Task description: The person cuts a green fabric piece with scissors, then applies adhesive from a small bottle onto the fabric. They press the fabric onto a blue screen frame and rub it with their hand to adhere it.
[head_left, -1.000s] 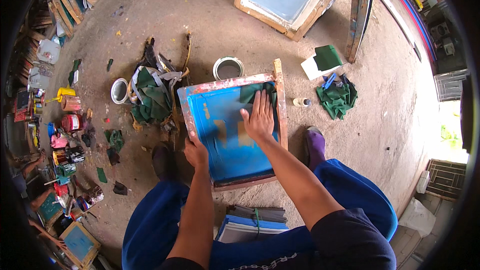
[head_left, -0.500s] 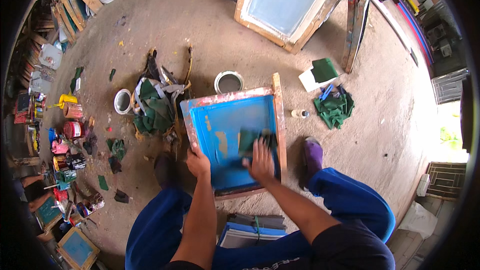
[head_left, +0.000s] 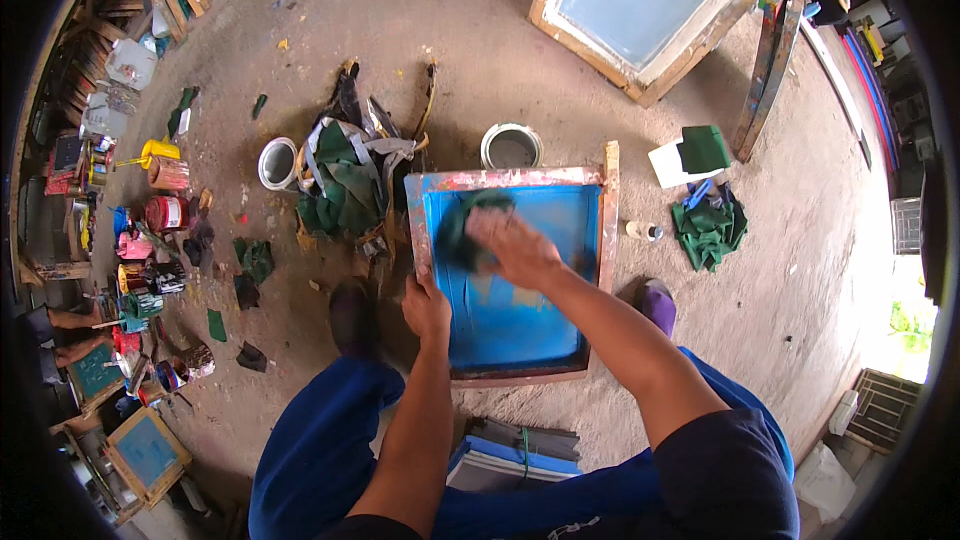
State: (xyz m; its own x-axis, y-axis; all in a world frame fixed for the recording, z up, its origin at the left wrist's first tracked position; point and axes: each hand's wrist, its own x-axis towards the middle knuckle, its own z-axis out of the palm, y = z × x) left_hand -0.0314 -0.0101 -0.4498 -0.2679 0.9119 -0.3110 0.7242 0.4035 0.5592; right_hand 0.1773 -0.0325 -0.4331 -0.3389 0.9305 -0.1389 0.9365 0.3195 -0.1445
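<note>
A wooden screen-printing frame (head_left: 505, 180) with a blue mesh lies on the concrete floor in front of me. My right hand (head_left: 515, 248) presses a dark green rag (head_left: 462, 230) flat against the upper left part of the mesh. At the frame's left edge my left hand (head_left: 427, 307) grips the wood, thumb over the rim. Both of my forearms come up from the lower edge, over my blue trousers.
A heap of green rags and scraps (head_left: 345, 175) lies left of the frame, with a white tub (head_left: 277, 162) and a grey tin (head_left: 511, 147) nearby. A second large frame (head_left: 645, 10) leans at the back. Paint pots (head_left: 150, 240) crowd the left. More green cloth (head_left: 708, 230) lies right.
My right hand with the rag swept from the mesh's upper right down to its lower right, then across to the upper left. My left hand stayed on the frame's left edge.
</note>
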